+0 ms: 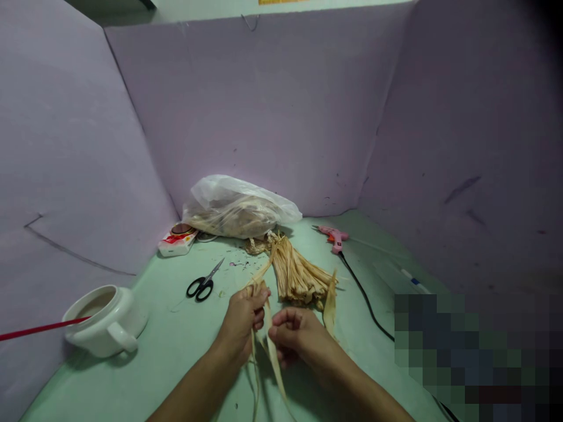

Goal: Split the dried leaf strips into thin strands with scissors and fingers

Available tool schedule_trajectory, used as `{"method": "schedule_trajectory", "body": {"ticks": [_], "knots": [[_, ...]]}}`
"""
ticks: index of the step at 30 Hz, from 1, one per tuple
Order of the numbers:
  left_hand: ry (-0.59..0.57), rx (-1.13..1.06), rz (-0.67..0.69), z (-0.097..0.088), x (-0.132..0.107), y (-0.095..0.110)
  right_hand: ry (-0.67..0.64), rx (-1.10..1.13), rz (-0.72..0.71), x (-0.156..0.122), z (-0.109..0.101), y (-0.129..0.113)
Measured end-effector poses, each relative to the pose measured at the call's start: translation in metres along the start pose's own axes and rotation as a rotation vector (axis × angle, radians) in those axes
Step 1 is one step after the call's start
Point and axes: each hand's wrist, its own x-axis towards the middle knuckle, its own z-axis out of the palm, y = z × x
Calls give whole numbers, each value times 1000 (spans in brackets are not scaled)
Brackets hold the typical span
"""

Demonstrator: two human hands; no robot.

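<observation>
My left hand (pixel 241 321) is closed round several thin dried straw-coloured leaf strips (pixel 268 346), held upright near the middle of the green table (pixel 176 334). My right hand (pixel 295 334) pinches one of those strips just beside the left hand, fingers curled. The strips hang down between my wrists. Just behind the hands lies a bundle of the same dried strips (pixel 295 271), and one loose strip (pixel 329 305) lies by my right hand.
Black-handled scissors (pixel 203 285) lie left of the bundle. A clear plastic bag of dried material (pixel 237 206) sits at the back, a small red-and-white box (pixel 177 241) beside it. A pink glue gun (pixel 334 237) with black cord lies back right. A white cup (pixel 108 319) stands front left. Purple boards wall the table.
</observation>
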Motion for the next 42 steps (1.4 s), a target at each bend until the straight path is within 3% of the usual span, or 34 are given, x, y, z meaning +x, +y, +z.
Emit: {"method": "schedule_trajectory", "body": {"ticks": [2,4,6,8,10,12,15,18,21,24,30,34,36,39,42], "knots": [[49,89,0,-5,1,14,-131,-195,1,-4,-10,-6],[75,190,-4,-14,2,32,-175,-416,-89,-11,-28,-19],[62,274,31,-26,3,52,5,-593,-212,-20,-53,-36],[83,456,139,-40,4,69,283,-743,-257,-29,-77,-53],[201,783,284,-55,5,82,531,-928,-178,-34,-96,-63],[389,1173,350,-69,7,89,692,-1082,-63,-35,-106,-65],[558,1573,295,-85,13,90,685,-1125,20,-27,-109,-55],[484,1694,162,-95,23,83,564,-1044,29,-15,-106,-43],[387,1736,57,-99,32,77,518,-989,25,-8,-104,-36],[342,1795,46,-98,34,75,468,-908,42,-5,-104,-34],[407,1788,176,-83,27,79,362,-687,62,-2,-100,-30],[412,1484,308,-59,15,74,294,-597,48,-10,-90,-40],[275,1266,423,-41,4,65,240,-469,20,-16,-82,-47],[-30,984,669,-15,-13,44,171,-83,-73,-21,-68,-52],[-226,843,845,0,-26,21,167,262,-126,-17,-50,-44]]}}
